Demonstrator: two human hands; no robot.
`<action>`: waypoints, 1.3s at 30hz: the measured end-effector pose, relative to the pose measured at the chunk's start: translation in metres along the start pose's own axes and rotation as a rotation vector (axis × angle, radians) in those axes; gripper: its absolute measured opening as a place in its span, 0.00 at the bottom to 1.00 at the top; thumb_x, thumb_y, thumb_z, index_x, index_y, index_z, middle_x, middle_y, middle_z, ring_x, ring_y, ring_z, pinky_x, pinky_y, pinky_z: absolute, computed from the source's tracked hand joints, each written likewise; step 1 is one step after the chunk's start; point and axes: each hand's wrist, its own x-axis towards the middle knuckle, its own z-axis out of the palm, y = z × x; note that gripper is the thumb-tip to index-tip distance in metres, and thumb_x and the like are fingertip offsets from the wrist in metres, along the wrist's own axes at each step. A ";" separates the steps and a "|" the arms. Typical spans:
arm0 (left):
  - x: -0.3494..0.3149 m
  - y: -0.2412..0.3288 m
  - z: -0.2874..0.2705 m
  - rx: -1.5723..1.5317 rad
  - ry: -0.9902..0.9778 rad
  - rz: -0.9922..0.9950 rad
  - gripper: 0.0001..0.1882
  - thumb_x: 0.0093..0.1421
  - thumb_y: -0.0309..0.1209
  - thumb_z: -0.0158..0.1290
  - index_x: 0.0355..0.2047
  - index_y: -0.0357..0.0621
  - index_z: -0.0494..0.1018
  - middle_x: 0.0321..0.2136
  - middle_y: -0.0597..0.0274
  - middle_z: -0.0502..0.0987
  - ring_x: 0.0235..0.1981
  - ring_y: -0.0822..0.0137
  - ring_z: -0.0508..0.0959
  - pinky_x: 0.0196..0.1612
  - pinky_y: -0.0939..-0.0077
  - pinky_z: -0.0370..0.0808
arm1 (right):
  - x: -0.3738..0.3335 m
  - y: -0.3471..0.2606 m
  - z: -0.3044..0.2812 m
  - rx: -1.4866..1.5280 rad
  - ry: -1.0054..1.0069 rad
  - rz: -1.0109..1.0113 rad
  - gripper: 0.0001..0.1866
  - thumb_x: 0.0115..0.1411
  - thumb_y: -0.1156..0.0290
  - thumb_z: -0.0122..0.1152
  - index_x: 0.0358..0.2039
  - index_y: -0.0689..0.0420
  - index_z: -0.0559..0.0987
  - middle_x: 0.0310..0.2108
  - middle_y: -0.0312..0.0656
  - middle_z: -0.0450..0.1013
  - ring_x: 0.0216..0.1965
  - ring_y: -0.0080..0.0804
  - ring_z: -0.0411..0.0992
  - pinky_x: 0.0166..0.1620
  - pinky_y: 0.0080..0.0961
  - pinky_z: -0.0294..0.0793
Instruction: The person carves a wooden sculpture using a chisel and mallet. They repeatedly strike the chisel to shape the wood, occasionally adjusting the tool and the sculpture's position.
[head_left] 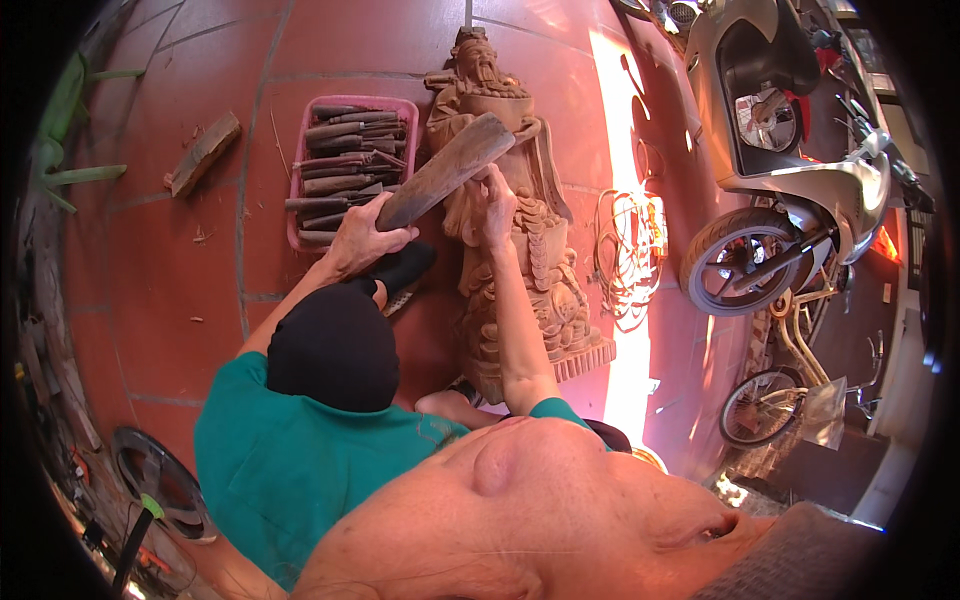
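My left hand (365, 240) is closed round the near end of a long, worn wooden block (445, 172) with a rounded far end. Under its far part, the curled fingers of my right hand (492, 208) press against the wood; their tips are partly hidden. The block slants up and to the right, over a carved wooden statue (540, 262) of a bearded figure. That statue lies on the floor with its head away from me. Just left of the block sits a pink plastic basket (297, 190) full of carving chisels (350, 158), several of them with dark handles.
A short wood offcut (205, 152) lies on the red tiles (170, 260) at left, near a green plastic chair (60, 160). Right of the statue is a coiled cable (630, 255). Farther right stand a scooter (800, 190) and a bicycle (790, 390). A wheel (165, 480) is at lower left.
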 end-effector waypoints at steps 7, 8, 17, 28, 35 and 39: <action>-0.002 -0.002 -0.004 0.152 -0.022 0.044 0.28 0.56 0.37 0.67 0.54 0.39 0.74 0.33 0.54 0.82 0.34 0.61 0.80 0.43 0.66 0.76 | -0.002 -0.002 0.002 -0.031 0.020 -0.008 0.16 0.60 0.78 0.65 0.48 0.60 0.77 0.40 0.55 0.78 0.41 0.57 0.78 0.40 0.43 0.78; -0.002 -0.001 -0.004 0.185 -0.046 -0.012 0.28 0.56 0.38 0.67 0.54 0.39 0.74 0.34 0.53 0.82 0.35 0.59 0.81 0.45 0.65 0.76 | -0.003 0.000 0.002 -0.043 0.016 -0.013 0.16 0.59 0.77 0.65 0.48 0.60 0.77 0.40 0.56 0.78 0.40 0.58 0.78 0.40 0.44 0.78; 0.001 -0.005 -0.001 0.176 0.005 0.020 0.28 0.54 0.40 0.67 0.52 0.40 0.75 0.34 0.49 0.83 0.36 0.52 0.83 0.44 0.63 0.77 | -0.002 -0.003 0.003 -0.066 0.007 0.030 0.15 0.60 0.76 0.64 0.48 0.60 0.78 0.40 0.56 0.78 0.40 0.59 0.77 0.40 0.45 0.77; -0.005 -0.009 -0.003 0.170 -0.017 0.116 0.26 0.56 0.39 0.66 0.51 0.42 0.74 0.36 0.47 0.83 0.38 0.51 0.84 0.44 0.61 0.78 | -0.019 -0.004 0.005 -0.062 0.055 -0.008 0.13 0.61 0.75 0.63 0.47 0.61 0.77 0.40 0.56 0.78 0.42 0.61 0.77 0.41 0.46 0.77; -0.002 -0.009 -0.002 0.241 -0.019 0.105 0.25 0.56 0.37 0.67 0.51 0.43 0.74 0.37 0.48 0.83 0.39 0.50 0.84 0.45 0.61 0.78 | -0.016 -0.001 0.003 -0.048 0.053 -0.023 0.14 0.60 0.75 0.64 0.47 0.61 0.77 0.41 0.55 0.78 0.41 0.60 0.77 0.41 0.46 0.77; -0.003 -0.003 0.001 0.193 0.012 0.155 0.25 0.56 0.39 0.66 0.52 0.43 0.74 0.37 0.47 0.83 0.41 0.48 0.84 0.46 0.59 0.78 | -0.015 -0.006 0.003 -0.037 0.082 0.036 0.10 0.60 0.78 0.62 0.44 0.60 0.79 0.39 0.57 0.78 0.43 0.61 0.77 0.41 0.42 0.78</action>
